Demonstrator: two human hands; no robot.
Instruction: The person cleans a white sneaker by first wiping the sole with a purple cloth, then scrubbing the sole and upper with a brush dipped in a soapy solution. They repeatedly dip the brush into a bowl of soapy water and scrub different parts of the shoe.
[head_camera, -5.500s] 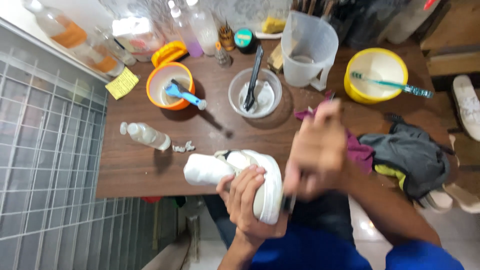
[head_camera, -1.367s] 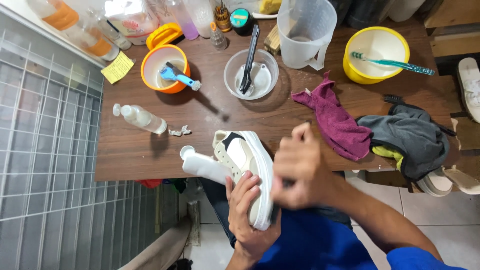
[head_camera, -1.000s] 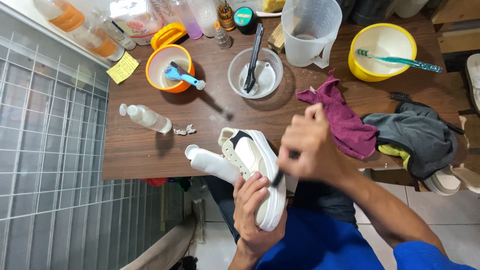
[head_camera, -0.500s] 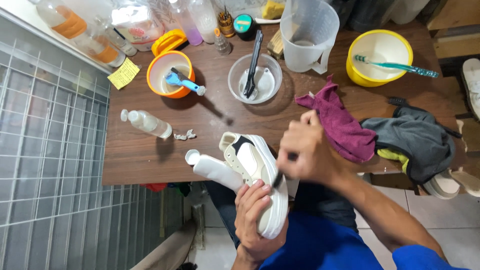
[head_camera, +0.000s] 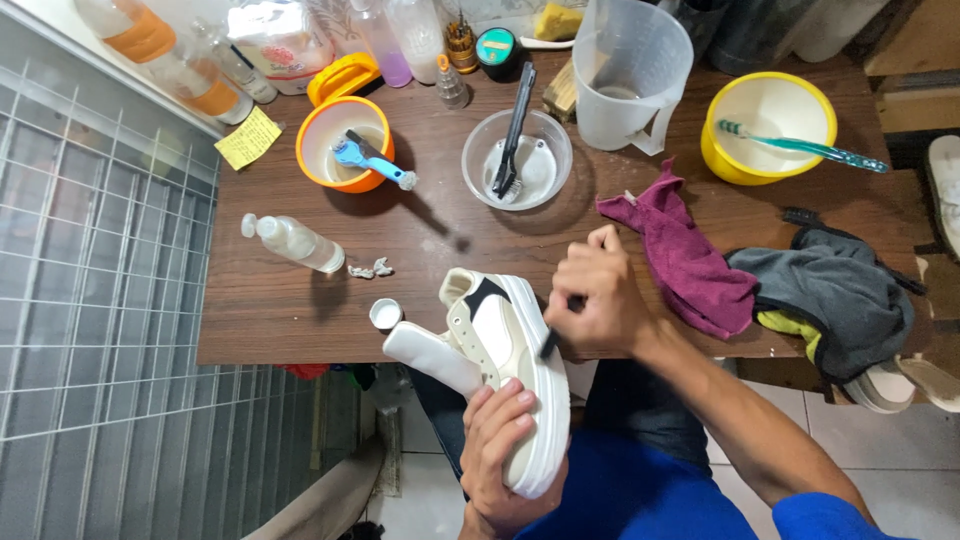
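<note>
The brown table (head_camera: 300, 310) carries the cleaning gear; at its near edge, around 6 o'clock, the white shoe (head_camera: 515, 370) lies sole-out over the lap. The left hand (head_camera: 505, 450) grips the shoe from below, fingers wrapped over its toe end. The right hand (head_camera: 595, 300), at 3 o'clock of the shoe, is closed on a small dark brush (head_camera: 550, 342) whose tip meets the sole edge, wrist bent inward. A hard stroke could, I judge, twist the shoe out of that one-handed hold. An uncapped bottle (head_camera: 295, 243) lies on its side at 10 o'clock and could leak, its white cap (head_camera: 385, 314) near it.
</note>
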